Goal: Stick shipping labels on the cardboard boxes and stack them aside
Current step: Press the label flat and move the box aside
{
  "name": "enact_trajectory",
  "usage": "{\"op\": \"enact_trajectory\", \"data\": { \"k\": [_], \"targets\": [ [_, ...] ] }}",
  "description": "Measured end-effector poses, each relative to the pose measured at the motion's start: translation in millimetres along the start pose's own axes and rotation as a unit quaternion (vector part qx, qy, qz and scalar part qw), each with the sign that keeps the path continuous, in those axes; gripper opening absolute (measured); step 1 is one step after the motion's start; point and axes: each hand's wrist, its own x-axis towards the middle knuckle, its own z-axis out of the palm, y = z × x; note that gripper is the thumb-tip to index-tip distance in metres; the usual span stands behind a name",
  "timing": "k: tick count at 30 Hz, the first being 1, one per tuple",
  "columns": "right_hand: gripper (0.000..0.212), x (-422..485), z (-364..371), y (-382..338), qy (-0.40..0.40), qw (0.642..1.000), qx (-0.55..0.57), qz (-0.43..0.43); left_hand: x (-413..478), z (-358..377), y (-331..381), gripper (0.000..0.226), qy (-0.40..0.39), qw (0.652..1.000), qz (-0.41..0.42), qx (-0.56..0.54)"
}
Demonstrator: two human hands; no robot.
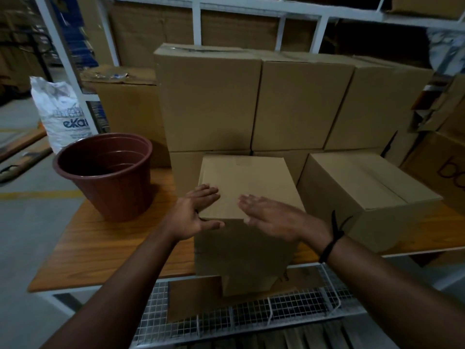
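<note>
A plain cardboard box (247, 182) stands at the front of the wooden table (105, 245). My left hand (195, 214) lies at its near left corner, fingers straight on the top and thumb along the front edge. My right hand (270, 214) hovers flat over the near right part of the top, fingers extended and slightly blurred. No shipping label shows on the box or in either hand. A second box (364, 190) lies to the right on the table. Behind them stands a wall of stacked boxes (256, 102).
A brown plastic pot (107, 172) stands on the table's left part. A white printed sack (59, 112) leans against a white rack post behind it. A wire mesh rack with flat cardboard (251, 308) runs below the table's front edge. Shelving with more cartons fills the back.
</note>
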Motion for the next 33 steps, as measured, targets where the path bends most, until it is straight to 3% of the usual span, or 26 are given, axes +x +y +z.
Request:
{"op": "enact_trajectory", "data": {
  "k": [2, 6, 8, 12, 17, 19, 21, 24, 26, 28, 33],
  "targets": [
    [0.053, 3.5, -3.4, 4.8, -0.002, 1.000, 0.020, -0.013, 0.0, -1.6, 2.0, 0.096, -0.009, 1.000, -0.004, -0.003],
    [0.057, 30.0, -24.9, 32.0, 0.040, 0.988, 0.024, 0.147, 1.6, -3.6, 5.0, 0.093, -0.011, 1.000, -0.002, 0.000],
    [0.058, 42.7, -23.1, 9.1, 0.045, 0.991, -0.005, 0.124, 0.4, -2.7, 2.9, 0.098, -0.007, 1.000, 0.000, 0.000],
    [0.054, 45.5, -3.2, -19.7, 0.030, 0.999, 0.012, -0.029, -4.7, -3.9, -1.3, 0.105, 0.005, 1.000, 0.003, -0.005],
    [0.057, 17.3, -2.6, 44.8, 0.078, 0.991, 0.036, 0.106, -1.1, -3.5, 8.9, 0.095, 0.003, 1.000, -0.007, -0.009],
    [0.071, -1.0, 12.6, 53.2, 0.132, 0.985, 0.028, 0.110, -1.9, -2.4, 7.2, 0.092, 0.004, 1.000, -0.009, -0.013],
    [0.081, -19.7, 34.2, 51.4, 0.241, 0.966, 0.050, 0.078, -3.3, -2.1, 4.2, 0.092, 0.004, 1.000, -0.014, -0.017],
    [0.064, -39.3, 65.2, 55.8, 0.373, 0.925, 0.068, 0.033, -9.5, 3.0, 3.8, 0.090, 0.029, 0.998, 0.000, -0.052],
    [0.056, -44.9, 83.9, 60.3, 0.386, 0.918, 0.083, 0.040, -22.7, 12.7, 1.1, 0.087, 0.078, 0.995, 0.008, -0.058],
    [0.063, -47.1, 95.5, 60.1, 0.372, 0.914, 0.153, 0.055, -39.1, 24.7, -3.6, 0.093, 0.119, 0.992, 0.004, -0.047],
    [0.058, -40.4, 94.6, 57.1, 0.411, 0.891, 0.183, 0.060, -53.5, 39.1, -2.4, 0.088, 0.152, 0.988, 0.029, -0.027]
  ]
}}
